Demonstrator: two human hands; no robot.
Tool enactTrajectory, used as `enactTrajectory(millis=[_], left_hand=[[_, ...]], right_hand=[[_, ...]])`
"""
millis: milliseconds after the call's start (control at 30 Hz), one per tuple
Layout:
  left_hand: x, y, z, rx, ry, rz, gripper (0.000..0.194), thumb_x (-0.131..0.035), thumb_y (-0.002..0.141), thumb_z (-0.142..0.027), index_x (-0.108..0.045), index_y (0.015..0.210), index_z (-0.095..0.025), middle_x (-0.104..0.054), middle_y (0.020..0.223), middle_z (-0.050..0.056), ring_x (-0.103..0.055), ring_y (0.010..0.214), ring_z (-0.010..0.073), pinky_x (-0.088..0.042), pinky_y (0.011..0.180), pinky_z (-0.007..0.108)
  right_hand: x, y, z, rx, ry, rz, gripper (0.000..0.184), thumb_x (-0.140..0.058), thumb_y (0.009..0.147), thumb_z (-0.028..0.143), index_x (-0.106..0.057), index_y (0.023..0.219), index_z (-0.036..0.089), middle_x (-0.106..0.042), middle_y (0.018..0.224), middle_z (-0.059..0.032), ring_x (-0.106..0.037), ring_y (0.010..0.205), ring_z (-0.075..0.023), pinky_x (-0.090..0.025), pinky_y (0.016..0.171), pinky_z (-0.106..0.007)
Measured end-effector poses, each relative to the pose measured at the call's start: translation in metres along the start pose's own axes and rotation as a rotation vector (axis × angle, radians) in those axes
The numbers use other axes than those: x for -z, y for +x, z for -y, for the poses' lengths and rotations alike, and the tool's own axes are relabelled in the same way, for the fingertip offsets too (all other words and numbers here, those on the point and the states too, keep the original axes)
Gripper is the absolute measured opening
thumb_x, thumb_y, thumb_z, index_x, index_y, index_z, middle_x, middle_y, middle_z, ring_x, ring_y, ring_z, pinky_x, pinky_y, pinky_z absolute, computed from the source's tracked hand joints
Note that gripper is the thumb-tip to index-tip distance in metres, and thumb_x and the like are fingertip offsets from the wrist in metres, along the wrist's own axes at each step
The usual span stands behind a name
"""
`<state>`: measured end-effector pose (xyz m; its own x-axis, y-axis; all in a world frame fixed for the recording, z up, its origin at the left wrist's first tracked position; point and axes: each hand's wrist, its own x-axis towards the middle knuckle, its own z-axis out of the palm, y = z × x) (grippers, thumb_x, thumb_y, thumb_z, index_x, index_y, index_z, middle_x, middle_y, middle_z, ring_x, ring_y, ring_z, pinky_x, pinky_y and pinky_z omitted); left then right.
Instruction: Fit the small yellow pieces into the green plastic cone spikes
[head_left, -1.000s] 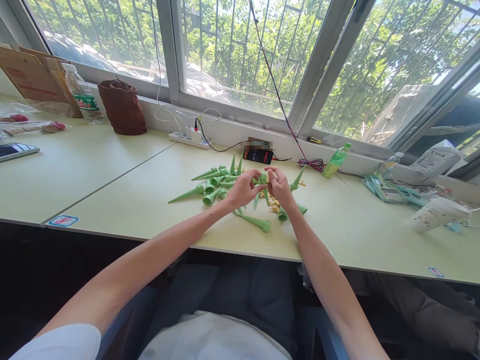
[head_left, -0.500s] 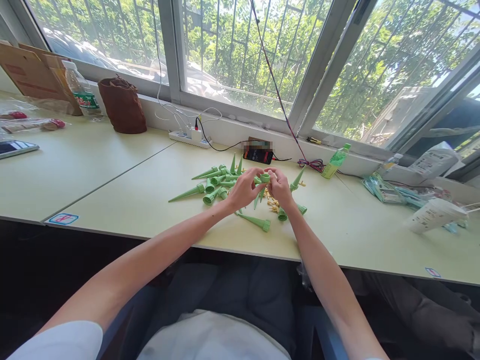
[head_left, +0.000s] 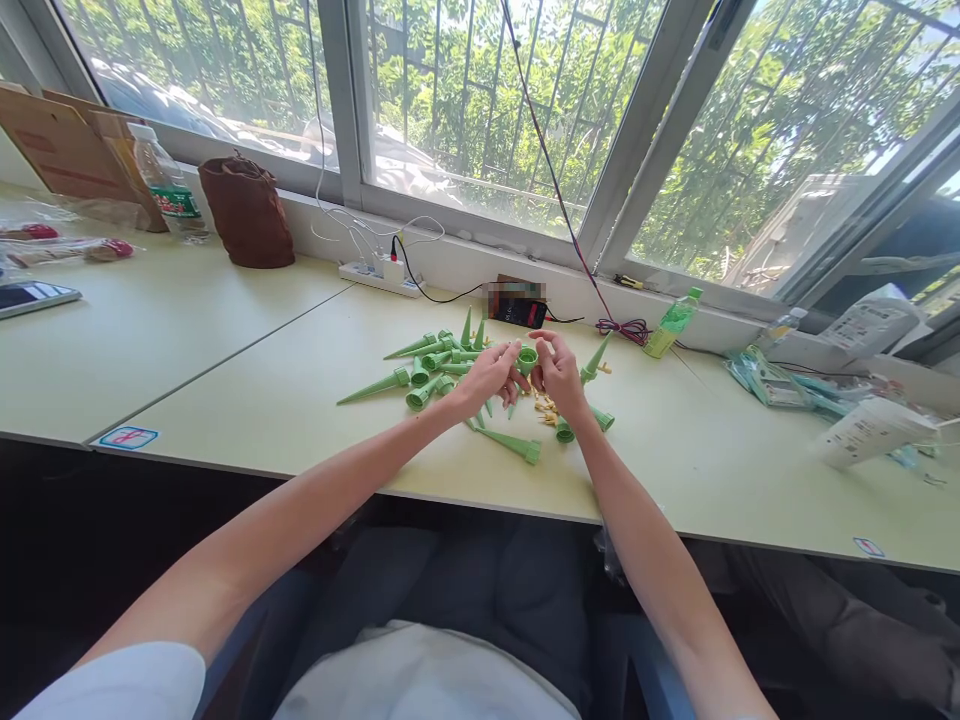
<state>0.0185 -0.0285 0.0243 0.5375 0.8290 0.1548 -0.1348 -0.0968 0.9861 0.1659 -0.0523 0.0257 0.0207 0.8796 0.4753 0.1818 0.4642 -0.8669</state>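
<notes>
My left hand (head_left: 491, 378) is closed on a green plastic plant watering spike (head_left: 527, 360), its round open end turned toward me. Close against that rim, my right hand (head_left: 558, 372) has thumb and index finger bent together; whatever they pinch is too small to make out. Under and beside my right hand lie several small yellow plastic pieces (head_left: 547, 410). More green spikes (head_left: 424, 365) are heaped left of my left hand, some lying and some standing point up. A single spike (head_left: 510, 443) rests nearer the table's front edge.
A phone (head_left: 517, 308) leans at the back by a power strip (head_left: 381, 278). A green bottle (head_left: 673, 322) and bundled wire (head_left: 624, 328) stand right of it. At left are a brown bag (head_left: 247, 212) and clear bottle (head_left: 166, 190); a white cup (head_left: 870, 432) tilts at right.
The hands have parted slightly around the spike. Its open end has tipped more toward me, and my left fingers now curl lower beneath it.
</notes>
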Motion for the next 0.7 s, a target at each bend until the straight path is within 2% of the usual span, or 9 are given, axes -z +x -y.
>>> enactTrajectory(millis=[133, 300, 467, 700], left_hand=[[-0.0004, -0.0022, -0.0037, 0.040, -0.068, 0.014, 0.040, -0.055, 0.086, -0.058, -0.046, 0.092, -0.019, -0.067, 0.066, 0.004, -0.058, 0.041, 0.0132, -0.042, 0.037, 0.022], [0.0004, -0.0035, -0.0061, 0.062, -0.099, 0.020, 0.038, -0.060, 0.085, -0.054, -0.048, 0.091, -0.018, -0.066, 0.069, 0.005, -0.059, 0.044, 0.0133, -0.044, 0.038, 0.022], [0.0026, -0.0014, -0.0025, 0.045, -0.115, 0.016, 0.039, -0.064, 0.083, -0.053, -0.048, 0.090, -0.018, -0.067, 0.072, 0.006, -0.060, 0.047, 0.0132, -0.045, 0.039, 0.022], [0.0029, -0.0018, -0.0035, 0.033, -0.088, 0.014, 0.042, -0.069, 0.080, -0.051, -0.049, 0.098, -0.018, -0.067, 0.075, 0.005, -0.060, 0.048, 0.0122, -0.044, 0.039, 0.022]], right_hand=[[-0.0005, 0.0006, -0.0018, -0.010, -0.005, 0.012, 0.046, -0.049, 0.088, 0.064, -0.052, 0.106, 0.021, -0.034, 0.038, 0.0114, -0.032, 0.030, -0.0091, -0.022, 0.033, -0.021], [0.0008, 0.0010, -0.0030, -0.017, 0.002, 0.020, 0.047, -0.050, 0.086, 0.066, -0.054, 0.103, 0.022, -0.035, 0.038, 0.0102, -0.031, 0.032, -0.0094, -0.024, 0.034, -0.022], [0.0012, 0.0005, -0.0027, -0.030, -0.014, 0.020, 0.049, -0.049, 0.086, 0.068, -0.055, 0.103, 0.022, -0.035, 0.040, 0.0091, -0.031, 0.034, -0.0098, -0.026, 0.035, -0.023], [0.0011, -0.0002, -0.0017, -0.048, 0.000, 0.030, 0.049, -0.048, 0.086, 0.069, -0.055, 0.102, 0.022, -0.032, 0.043, 0.0090, -0.027, 0.035, -0.0092, -0.025, 0.035, -0.023]])
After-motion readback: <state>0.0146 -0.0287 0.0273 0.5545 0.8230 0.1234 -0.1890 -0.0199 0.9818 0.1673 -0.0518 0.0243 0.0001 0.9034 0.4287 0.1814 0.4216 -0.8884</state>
